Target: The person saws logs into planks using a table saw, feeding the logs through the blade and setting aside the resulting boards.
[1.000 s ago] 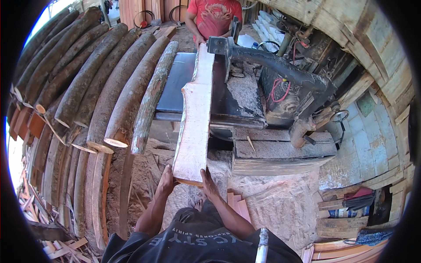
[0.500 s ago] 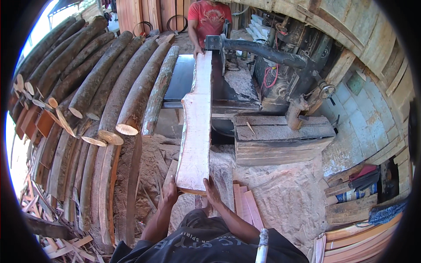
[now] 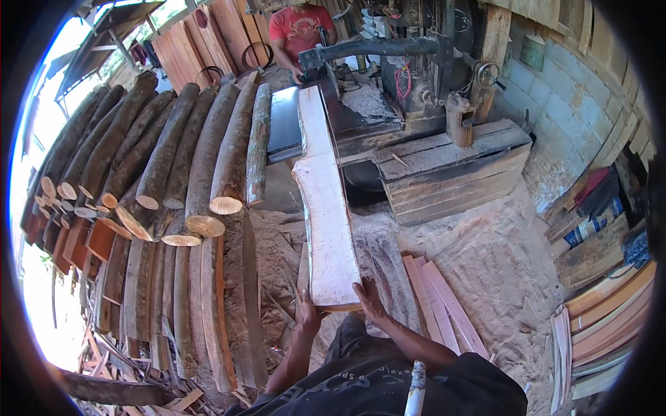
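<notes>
A long, pale wooden slab (image 3: 326,201) with one wavy bark edge stretches away from me. Its far end lies over the dark metal saw table (image 3: 283,128). My left hand (image 3: 307,310) grips the near end at its left corner. At the right corner, my right hand (image 3: 368,298) holds the same end, thumb on top. Beyond the slab, a co-worker in a red shirt (image 3: 302,31) stands behind the table, a hand low beside the saw's black arm (image 3: 388,47). The slab's far tip lies next to the saw guide, and the blade cannot be made out.
Stacked logs (image 3: 166,149) crowd the left side, close to the slab. A sawdust-covered wooden box (image 3: 458,173) stands right of the slab. Thin planks (image 3: 440,305) lie on the sawdust floor near my right arm, and more boards (image 3: 614,326) are piled at the far right.
The view has turned and tilted, shifting the whole scene. The slab now slants, its near end further right. The co-worker's hand has left the slab's far end. Both my hands keep their hold.
</notes>
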Demonstrator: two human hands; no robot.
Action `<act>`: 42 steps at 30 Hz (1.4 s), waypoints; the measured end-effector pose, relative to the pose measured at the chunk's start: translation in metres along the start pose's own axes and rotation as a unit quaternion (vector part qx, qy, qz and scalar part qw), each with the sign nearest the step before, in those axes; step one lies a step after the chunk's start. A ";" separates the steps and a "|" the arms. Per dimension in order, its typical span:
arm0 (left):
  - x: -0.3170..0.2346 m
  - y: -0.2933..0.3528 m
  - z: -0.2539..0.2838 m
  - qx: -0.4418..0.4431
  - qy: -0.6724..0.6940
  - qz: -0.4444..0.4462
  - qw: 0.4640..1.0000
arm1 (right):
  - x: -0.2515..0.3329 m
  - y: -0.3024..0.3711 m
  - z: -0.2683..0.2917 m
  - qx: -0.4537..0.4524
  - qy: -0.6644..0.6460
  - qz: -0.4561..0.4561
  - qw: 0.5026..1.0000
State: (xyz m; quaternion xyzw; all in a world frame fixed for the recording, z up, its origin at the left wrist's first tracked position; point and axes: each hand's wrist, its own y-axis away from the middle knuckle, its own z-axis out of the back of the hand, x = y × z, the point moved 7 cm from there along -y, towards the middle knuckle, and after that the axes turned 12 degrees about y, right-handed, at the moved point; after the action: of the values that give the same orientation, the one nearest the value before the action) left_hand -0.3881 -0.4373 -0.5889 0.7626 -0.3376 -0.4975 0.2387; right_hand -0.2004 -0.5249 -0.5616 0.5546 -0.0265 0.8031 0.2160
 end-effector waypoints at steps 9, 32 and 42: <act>0.001 -0.014 0.016 -0.106 0.114 -0.026 0.987 | 0.035 -0.013 0.002 0.043 -0.025 -0.106 0.993; -0.205 -0.413 -0.254 0.097 -0.190 -0.016 0.977 | -0.172 0.240 0.205 -0.101 0.018 -0.489 0.866; 0.096 -0.173 -0.002 0.078 -0.504 0.356 0.783 | -0.123 0.725 0.305 -0.004 0.182 -0.799 0.572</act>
State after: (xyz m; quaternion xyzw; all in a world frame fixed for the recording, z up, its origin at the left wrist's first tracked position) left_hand -0.3114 -0.3952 -0.7665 0.2447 -0.6950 -0.6626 0.1345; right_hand -0.1690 -1.3063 -0.4128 0.1913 0.4648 0.3881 0.7725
